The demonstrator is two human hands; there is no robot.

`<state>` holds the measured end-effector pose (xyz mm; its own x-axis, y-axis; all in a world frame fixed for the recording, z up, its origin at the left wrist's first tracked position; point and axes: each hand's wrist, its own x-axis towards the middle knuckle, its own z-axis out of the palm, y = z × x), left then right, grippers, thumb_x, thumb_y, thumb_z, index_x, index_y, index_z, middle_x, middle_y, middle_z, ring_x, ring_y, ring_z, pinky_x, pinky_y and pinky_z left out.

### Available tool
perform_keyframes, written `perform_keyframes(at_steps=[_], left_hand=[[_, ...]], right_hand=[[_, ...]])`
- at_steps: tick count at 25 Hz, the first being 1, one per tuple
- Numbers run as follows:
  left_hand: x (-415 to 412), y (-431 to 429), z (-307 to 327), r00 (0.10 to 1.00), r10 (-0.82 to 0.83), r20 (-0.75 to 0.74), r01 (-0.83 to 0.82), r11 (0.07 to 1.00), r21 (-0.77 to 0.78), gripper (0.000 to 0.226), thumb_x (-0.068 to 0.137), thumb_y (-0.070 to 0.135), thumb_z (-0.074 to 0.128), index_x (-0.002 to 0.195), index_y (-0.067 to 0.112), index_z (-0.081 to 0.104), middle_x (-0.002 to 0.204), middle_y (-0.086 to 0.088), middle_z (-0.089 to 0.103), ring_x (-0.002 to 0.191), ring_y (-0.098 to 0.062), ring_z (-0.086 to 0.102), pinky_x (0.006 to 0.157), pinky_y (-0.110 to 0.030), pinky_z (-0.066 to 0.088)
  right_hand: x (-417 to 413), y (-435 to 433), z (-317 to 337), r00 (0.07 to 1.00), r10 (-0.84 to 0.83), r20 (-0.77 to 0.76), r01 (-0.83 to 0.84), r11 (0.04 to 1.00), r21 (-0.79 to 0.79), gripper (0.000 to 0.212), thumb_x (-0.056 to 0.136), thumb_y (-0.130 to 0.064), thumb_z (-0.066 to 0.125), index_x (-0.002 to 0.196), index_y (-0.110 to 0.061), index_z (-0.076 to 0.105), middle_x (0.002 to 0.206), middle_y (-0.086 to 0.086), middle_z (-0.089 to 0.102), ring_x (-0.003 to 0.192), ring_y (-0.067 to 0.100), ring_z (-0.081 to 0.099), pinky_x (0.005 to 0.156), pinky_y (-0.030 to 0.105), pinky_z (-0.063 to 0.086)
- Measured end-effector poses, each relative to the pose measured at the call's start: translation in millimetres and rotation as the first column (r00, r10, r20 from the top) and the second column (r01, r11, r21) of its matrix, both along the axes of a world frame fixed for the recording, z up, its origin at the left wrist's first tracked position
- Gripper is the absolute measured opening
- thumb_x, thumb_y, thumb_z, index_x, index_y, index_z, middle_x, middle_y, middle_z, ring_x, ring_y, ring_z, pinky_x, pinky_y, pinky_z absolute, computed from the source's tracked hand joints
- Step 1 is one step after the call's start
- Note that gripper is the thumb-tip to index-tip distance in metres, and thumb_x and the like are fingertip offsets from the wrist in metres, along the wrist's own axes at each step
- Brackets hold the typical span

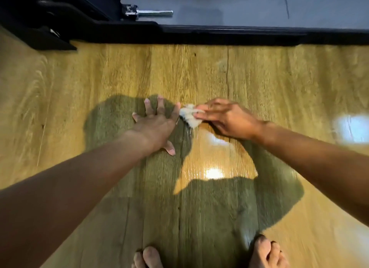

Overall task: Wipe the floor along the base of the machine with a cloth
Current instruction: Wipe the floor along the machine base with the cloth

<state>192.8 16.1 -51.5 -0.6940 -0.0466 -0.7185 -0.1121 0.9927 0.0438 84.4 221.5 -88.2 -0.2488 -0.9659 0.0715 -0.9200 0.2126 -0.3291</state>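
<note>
Braces left hand point(155, 125) flat on the wood floor point(79, 87), fingers spread, probably for balance while crouching. Pinches a small crumpled white cloth point(188, 115) in the right hand point(225, 119), pressed to the floor just right of the left hand. Works mid-floor, well short of the black machine base point(219, 34) along the far edge. Shows bare toes point(147, 257) at the near edge.
</note>
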Motion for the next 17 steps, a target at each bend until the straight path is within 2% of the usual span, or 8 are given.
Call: perform_keyframes(at_steps=[3,5,7,9,11,13,15,17], left_hand=[[-4.0,2.1,4.8,1.0,-0.011,0.029,0.012,1.0,-0.009,0.131,0.069,0.051,0.073,0.141,0.024,-0.032,0.143,-0.025,-0.039,0.132,-0.053,-0.024,0.106,-0.069,0.012],[-4.6,3.8,6.5,0.999,-0.011,0.045,0.012,1.0,-0.01,0.13,0.07,0.052,0.073,0.141,0.023,-0.032,0.143,-0.026,-0.038,0.132,-0.053,-0.023,0.106,-0.069,0.013],[-4.3,3.3,3.9,0.999,-0.014,0.045,0.015,1.0,-0.019,0.131,0.07,0.052,0.073,0.141,0.023,-0.032,0.143,-0.026,-0.038,0.132,-0.053,-0.023,0.106,-0.069,0.013],[-4.5,1.9,-0.2,0.999,-0.01,0.032,0.01,1.0,-0.017,0.131,0.069,0.05,0.074,0.142,0.023,-0.032,0.143,-0.027,-0.037,0.132,-0.054,-0.023,0.106,-0.07,0.012],[-6.6,3.8,-1.8,0.999,0.0,0.043,0.0,1.0,-0.007,0.133,0.068,0.049,0.076,0.142,0.022,-0.031,0.143,-0.029,-0.036,0.132,-0.055,-0.022,0.105,-0.071,0.012],[-7.6,3.9,-2.6,0.999,-0.001,0.046,0.002,1.0,-0.017,0.134,0.067,0.048,0.077,0.142,0.021,-0.031,0.144,-0.03,-0.034,0.132,-0.057,-0.02,0.105,-0.071,0.014],[-7.6,3.9,-2.7,0.999,-0.002,0.049,0.003,1.0,-0.022,0.135,0.067,0.048,0.077,0.142,0.021,-0.031,0.143,-0.03,-0.034,0.131,-0.056,-0.021,0.105,-0.07,0.014],[-7.0,4.2,-3.0,0.999,-0.006,0.047,0.006,1.0,-0.017,0.134,0.067,0.047,0.077,0.141,0.022,-0.032,0.143,-0.03,-0.035,0.131,-0.056,-0.021,0.105,-0.07,0.014]], right_hand=[[-81.8,-32.9,0.2,0.905,-0.423,-0.038,0.423,0.906,-0.011,0.037,0.098,-0.015,0.045,0.134,-0.024,0.051,0.141,0.009,0.049,0.118,0.029,0.052,0.101,0.039,0.041],[-84.9,-43.8,-2.4,0.813,-0.582,-0.029,0.582,0.813,0.007,0.039,0.099,-0.014,0.044,0.136,-0.024,0.048,0.145,0.007,0.043,0.126,0.03,0.044,0.108,0.041,0.035],[-52.3,-40.5,-9.8,0.863,-0.502,-0.055,0.503,0.864,-0.002,0.038,0.097,-0.015,0.047,0.134,-0.021,0.05,0.143,0.008,0.045,0.124,0.03,0.045,0.104,0.047,0.04],[-25.6,-26.8,-6.3,0.969,-0.241,-0.049,0.24,0.97,-0.028,0.035,0.093,-0.018,0.049,0.128,-0.016,0.057,0.134,0.01,0.055,0.112,0.03,0.055,0.093,0.044,0.048],[-56.9,-20.2,-1.4,0.99,-0.066,-0.121,0.066,0.998,-0.003,0.034,0.092,-0.015,0.054,0.126,-0.015,0.058,0.13,0.012,0.057,0.108,0.031,0.059,0.09,0.041,0.048],[-104.7,-26.0,3.2,0.948,-0.279,-0.15,0.285,0.958,0.02,0.036,0.095,-0.01,0.052,0.129,-0.018,0.055,0.136,0.01,0.053,0.115,0.032,0.056,0.098,0.037,0.043],[-122.6,-28.9,2.6,0.838,-0.538,-0.092,0.54,0.841,-0.004,0.04,0.098,-0.008,0.045,0.135,-0.022,0.05,0.143,0.008,0.047,0.12,0.03,0.052,0.102,0.035,0.042],[-82.7,-25.6,-2.8,0.822,-0.566,-0.054,0.568,0.822,0.034,0.04,0.099,-0.011,0.042,0.138,-0.023,0.047,0.145,0.011,0.042,0.117,0.029,0.055,0.091,0.038,0.052]])
